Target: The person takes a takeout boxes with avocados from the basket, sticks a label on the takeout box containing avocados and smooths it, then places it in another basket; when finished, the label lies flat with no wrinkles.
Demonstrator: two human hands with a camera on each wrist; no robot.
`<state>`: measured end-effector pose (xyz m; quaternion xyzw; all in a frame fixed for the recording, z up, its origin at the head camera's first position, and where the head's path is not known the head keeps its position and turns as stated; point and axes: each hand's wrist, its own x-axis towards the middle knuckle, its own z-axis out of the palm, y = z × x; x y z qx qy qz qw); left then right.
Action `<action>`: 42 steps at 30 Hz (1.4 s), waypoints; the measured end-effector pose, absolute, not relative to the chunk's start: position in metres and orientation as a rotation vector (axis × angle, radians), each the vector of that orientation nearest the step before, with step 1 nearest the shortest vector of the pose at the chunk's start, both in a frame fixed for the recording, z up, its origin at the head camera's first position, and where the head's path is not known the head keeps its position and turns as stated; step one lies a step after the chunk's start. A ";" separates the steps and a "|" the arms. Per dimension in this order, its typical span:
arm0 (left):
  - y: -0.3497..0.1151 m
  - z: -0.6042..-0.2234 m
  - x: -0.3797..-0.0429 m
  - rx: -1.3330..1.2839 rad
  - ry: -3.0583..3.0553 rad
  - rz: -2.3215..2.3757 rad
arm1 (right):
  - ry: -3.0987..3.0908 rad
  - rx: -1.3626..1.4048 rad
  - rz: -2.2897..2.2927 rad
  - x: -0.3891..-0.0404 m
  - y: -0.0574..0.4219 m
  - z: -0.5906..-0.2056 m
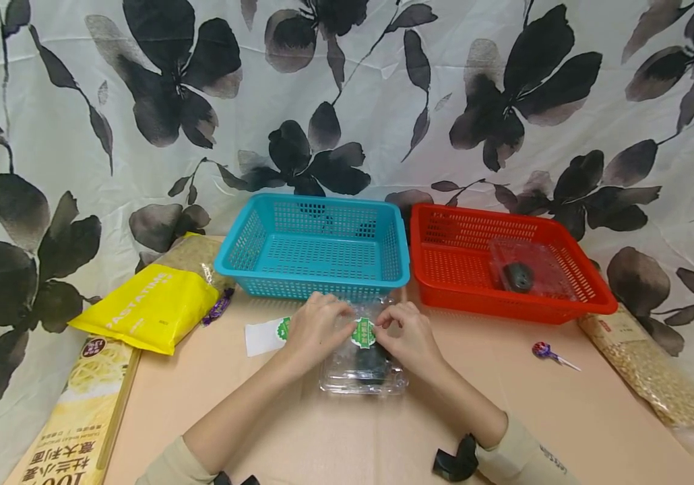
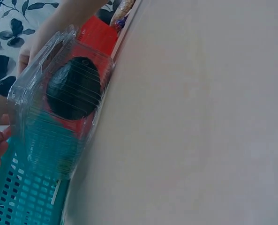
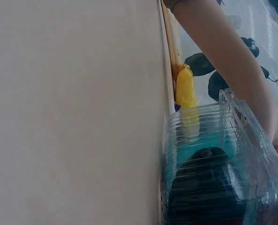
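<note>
Between the two hands, a clear plastic clamshell box (image 1: 364,385) rests on the table with a dark green avocado (image 2: 74,88) inside. A round green-and-white sticker (image 1: 363,333) lies over its lid. The left hand (image 1: 321,330) pinches the sticker's left edge with thumb and fingers. From the opposite side, the right hand (image 1: 410,333) pinches its right edge with bent fingers. Ridged plastic and the avocado fill much of the right wrist view, where the far fingers are mostly hidden. Left of the box is white backing paper (image 1: 260,339) bearing another green sticker, partly behind the left forearm.
Behind the box stand a blue basket (image 1: 312,286) and a red basket (image 1: 505,306) holding another clear box (image 1: 544,269). A yellow bag (image 1: 153,306), a noodle package (image 1: 80,417) and a purple-wrapped candy (image 1: 218,307) lie left; a lollipop (image 1: 544,350) and grain bag (image 1: 644,364) lie right.
</note>
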<state>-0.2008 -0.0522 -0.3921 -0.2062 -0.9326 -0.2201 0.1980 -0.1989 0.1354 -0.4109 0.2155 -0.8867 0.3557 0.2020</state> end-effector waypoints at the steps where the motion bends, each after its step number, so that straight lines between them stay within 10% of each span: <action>1: -0.053 -0.392 -0.200 -0.636 -2.575 -0.594 | -2.453 0.633 0.976 -0.198 0.136 -0.411; 9: -0.063 -0.405 -0.181 -1.126 -2.483 -0.344 | -2.381 1.016 0.717 -0.186 0.143 -0.414; 25: -0.073 -0.418 -0.171 -1.076 -2.344 -0.314 | -2.314 1.075 0.538 -0.179 0.149 -0.422; 42: -0.075 -0.448 -0.158 -0.456 -2.488 -1.835 | -2.548 0.358 1.680 -0.158 0.154 -0.455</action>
